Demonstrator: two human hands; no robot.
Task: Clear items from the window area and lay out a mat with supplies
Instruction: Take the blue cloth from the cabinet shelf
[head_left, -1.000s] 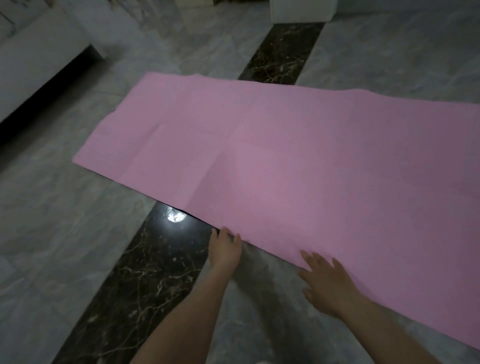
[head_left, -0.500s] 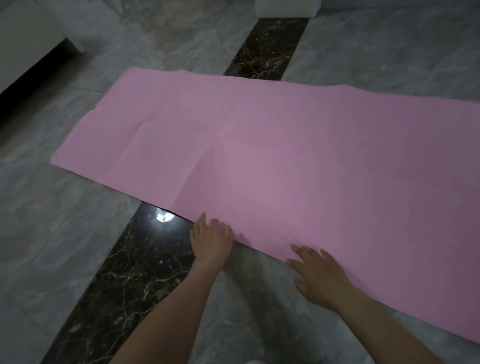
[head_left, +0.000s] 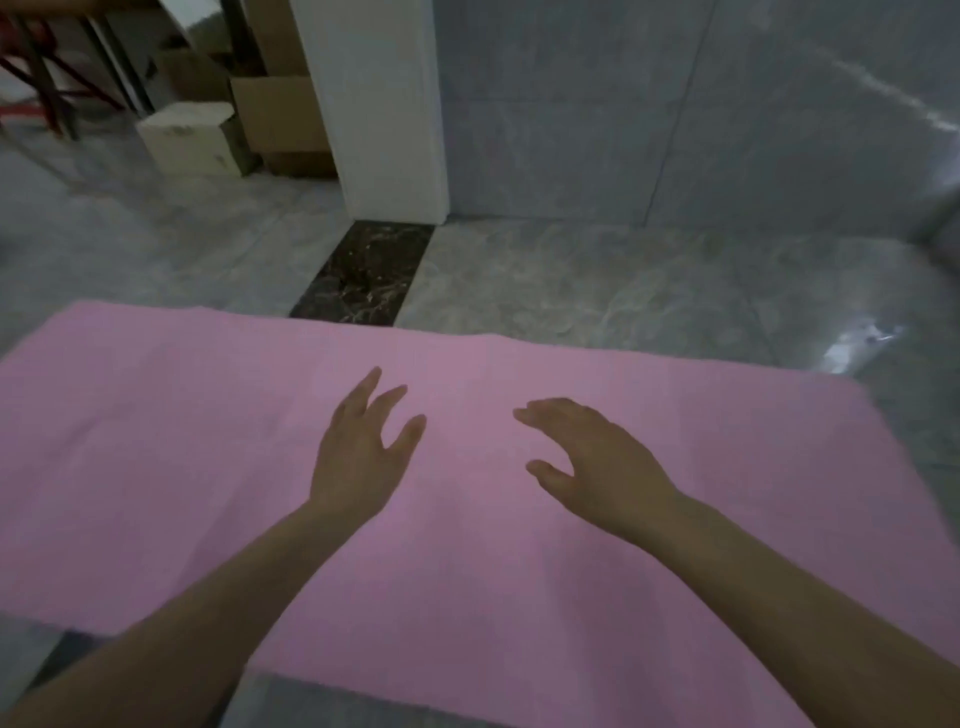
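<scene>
**Over the pink mat, both hands spread**

Across the grey marble floor (head_left: 597, 280) our pink mat (head_left: 208, 467) lies flat, its left and lower edges cut off by the frame. We hold our left hand (head_left: 358, 452) and right hand (head_left: 597, 457) above it, fingers loosely spread, holding nothing; contact we cannot tell. Behind, blurred cardboard boxes (head_left: 280, 119) sit beside a white pillar (head_left: 384, 104). Faint fold creases cross the thin, matte sheet.

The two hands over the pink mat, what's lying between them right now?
Nothing but bare pink mat lies between the left hand and the right hand, as the head view shows.
</scene>
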